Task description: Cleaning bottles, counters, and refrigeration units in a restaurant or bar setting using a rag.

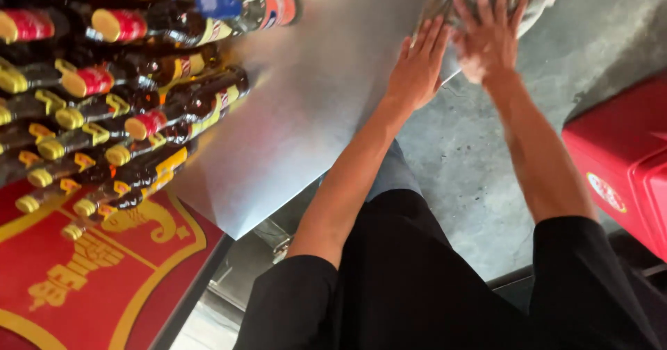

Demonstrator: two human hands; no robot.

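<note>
My left hand [417, 65] lies flat near the edge of a shiny metal tabletop [313, 114], its fingertips touching a crumpled grey-white bundle [538, 6] at the top of the view. My right hand [490, 34] is spread over that bundle with the fingers apart, pressing on it rather than gripping. The picture is blurred, and I cannot tell whether the bundle is cloth or plastic. Both bare forearms reach out from black short sleeves.
Rows of dark sauce bottles [180, 103] with yellow and red caps stand on the left of the tabletop. A red carton [83, 280] with gold pattern is at lower left. A red crate [625, 162] sits on the grey concrete floor [472, 169] at right.
</note>
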